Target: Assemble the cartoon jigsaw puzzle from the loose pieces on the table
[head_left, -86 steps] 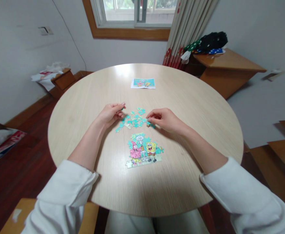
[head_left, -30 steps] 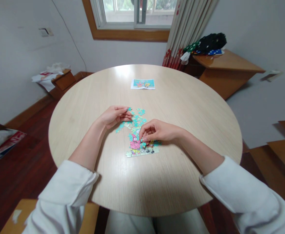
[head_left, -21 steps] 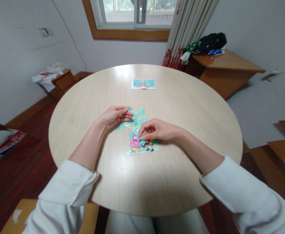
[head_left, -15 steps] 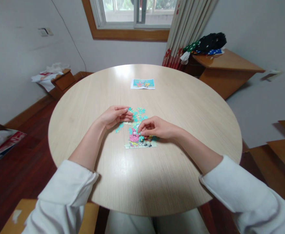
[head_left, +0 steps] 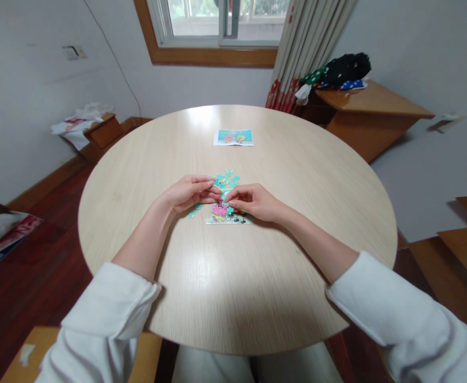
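Note:
A partly joined jigsaw puzzle (head_left: 219, 210) lies on the round table, showing a pink starfish figure and a pale lower border. Loose teal puzzle pieces (head_left: 228, 178) are heaped just beyond it. My left hand (head_left: 191, 192) rests at the puzzle's left side, fingers stretched out and loosely curved beside the pieces. Over the right part of the puzzle, my right hand (head_left: 255, 202) has thumb and forefinger pinched together; what is between the tips is too small to make out. This hand hides part of the picture. A few teal pieces (head_left: 195, 210) lie below my left hand.
A printed reference picture (head_left: 234, 137) lies farther back on the round wooden table (head_left: 233, 287). Beyond stand a window and a curtain (head_left: 305, 48). A wooden cabinet (head_left: 377, 101) with cloths on top is at the right.
The joined puzzle has slid away from me, towards the loose pieces, which now sit closer together. My right hand has moved slightly up with it; my left hand has barely shifted.

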`<state>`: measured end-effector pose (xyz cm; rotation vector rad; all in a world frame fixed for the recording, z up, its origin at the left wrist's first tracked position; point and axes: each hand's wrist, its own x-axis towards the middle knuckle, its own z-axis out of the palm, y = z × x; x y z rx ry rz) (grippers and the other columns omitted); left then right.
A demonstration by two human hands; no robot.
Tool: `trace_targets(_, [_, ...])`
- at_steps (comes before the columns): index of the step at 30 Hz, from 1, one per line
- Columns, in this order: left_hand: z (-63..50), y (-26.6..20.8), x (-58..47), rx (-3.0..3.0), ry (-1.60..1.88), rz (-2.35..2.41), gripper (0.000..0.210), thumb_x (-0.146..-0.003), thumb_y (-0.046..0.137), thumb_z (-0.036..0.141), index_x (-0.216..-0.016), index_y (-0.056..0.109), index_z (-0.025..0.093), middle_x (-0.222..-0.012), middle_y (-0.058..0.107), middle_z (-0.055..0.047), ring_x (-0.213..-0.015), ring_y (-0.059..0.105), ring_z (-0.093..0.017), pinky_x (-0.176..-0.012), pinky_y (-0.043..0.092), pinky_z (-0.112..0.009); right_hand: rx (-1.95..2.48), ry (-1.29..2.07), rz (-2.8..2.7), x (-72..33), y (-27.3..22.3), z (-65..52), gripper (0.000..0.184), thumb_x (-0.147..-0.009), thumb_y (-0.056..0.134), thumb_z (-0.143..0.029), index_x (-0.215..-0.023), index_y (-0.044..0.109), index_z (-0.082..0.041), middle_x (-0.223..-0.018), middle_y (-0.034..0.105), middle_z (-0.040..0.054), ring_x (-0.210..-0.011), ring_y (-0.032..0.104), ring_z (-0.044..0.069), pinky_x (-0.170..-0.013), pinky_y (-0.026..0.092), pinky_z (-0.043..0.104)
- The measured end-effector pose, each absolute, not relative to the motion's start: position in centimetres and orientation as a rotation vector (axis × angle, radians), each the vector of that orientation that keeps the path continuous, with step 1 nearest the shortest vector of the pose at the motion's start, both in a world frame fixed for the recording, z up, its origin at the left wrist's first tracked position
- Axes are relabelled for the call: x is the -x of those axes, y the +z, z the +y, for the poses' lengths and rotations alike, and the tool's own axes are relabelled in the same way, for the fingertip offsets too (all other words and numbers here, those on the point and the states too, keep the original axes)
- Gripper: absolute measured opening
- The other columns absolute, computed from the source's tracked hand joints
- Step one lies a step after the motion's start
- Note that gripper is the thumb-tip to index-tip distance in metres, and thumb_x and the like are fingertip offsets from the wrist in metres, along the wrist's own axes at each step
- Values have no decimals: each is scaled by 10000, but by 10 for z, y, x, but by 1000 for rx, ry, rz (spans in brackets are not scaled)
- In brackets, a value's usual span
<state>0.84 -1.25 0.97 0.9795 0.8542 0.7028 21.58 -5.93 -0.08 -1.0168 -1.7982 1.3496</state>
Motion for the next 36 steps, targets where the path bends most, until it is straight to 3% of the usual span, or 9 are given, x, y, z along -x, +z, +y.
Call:
trace_targets(17, [-12, 8, -7, -984, 642, 822, 71, -822, 585, 60, -881, 624, 75, -751, 737, -117, -692, 727, -194, -721, 589, -312, 1095, 1088, -1627, -233, -10, -39, 317, -687, 720, -441, -804, 658, -153, -739, 633, 18, -649, 562, 123, -670, 492, 324])
trace_targets(31, [-16, 4, -15, -983, 631, 757, 75, -828, 612, 82, -895, 644, 93, -767, 745, -96, -734, 723, -175, -834, 560, -356, 1146, 798, -1599, -266, -21, -16, 336, -698, 714, -486, -766, 662, -161, -706, 647, 35, -632, 603, 142, -641, 527, 331])
trace_targets(36, [-17, 4, -15, -973, 645, 768, 57, -839, 598, 80, -879, 635, 93, -760, 743, -99, -722, 721, -171, -803, 568, -341, 1176, 746, -1645, -264, -16, -22, 300, -752, 668, -458, -784, 667, -159, -714, 644, 38, -635, 581, 136, -611, 508, 315])
